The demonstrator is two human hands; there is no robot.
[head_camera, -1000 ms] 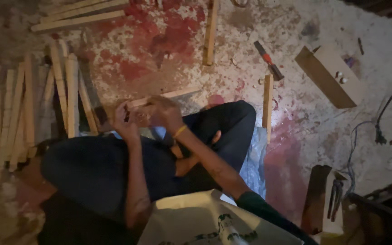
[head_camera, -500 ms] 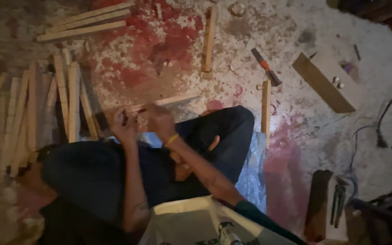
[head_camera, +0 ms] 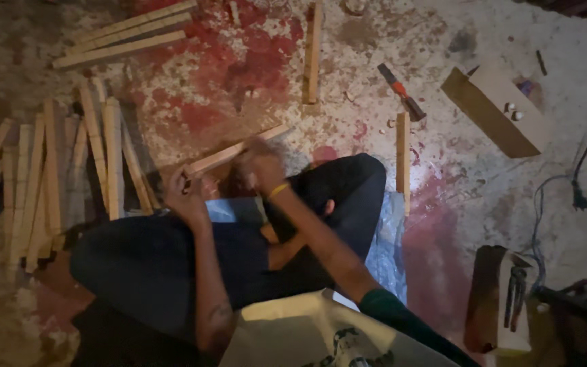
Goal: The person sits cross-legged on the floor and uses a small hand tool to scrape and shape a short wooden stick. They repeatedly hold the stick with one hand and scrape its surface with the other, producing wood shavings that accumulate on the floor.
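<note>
The person sits cross-legged on the floor (head_camera: 484, 204), a paint-stained concrete slab, with both hands on one wooden strip (head_camera: 236, 153) held just above the knees. Its long axis runs from about 8 o'clock up to 2 o'clock. The left hand (head_camera: 186, 194) grips the lower, 8 o'clock end, fingers wrapped round it. The right hand (head_camera: 261, 163), a yellow band at the wrist, rests over the middle of the strip, its fingers curled down onto the wood; whether they also pinch some small tool I cannot tell, the light is too dim. The free end pokes out past the right hand toward 2 o'clock, so the right hand is the nearer one to that end.

Around them: a spread pile of similar strips (head_camera: 56, 177) at 9 o'clock, well apart from the hands; three longer strips (head_camera: 123, 34) at 11 o'clock; a single upright strip (head_camera: 313, 54) at 12 o'clock; another short strip (head_camera: 403, 160) at 3 o'clock beside the knee. A red-handled tool (head_camera: 401, 90) lies beyond it, and an open cardboard box (head_camera: 494, 109) farther toward 2 o'clock. A blue plastic sheet (head_camera: 385, 245) lies under the legs. Nothing lies between the hands and the strip's free end.
</note>
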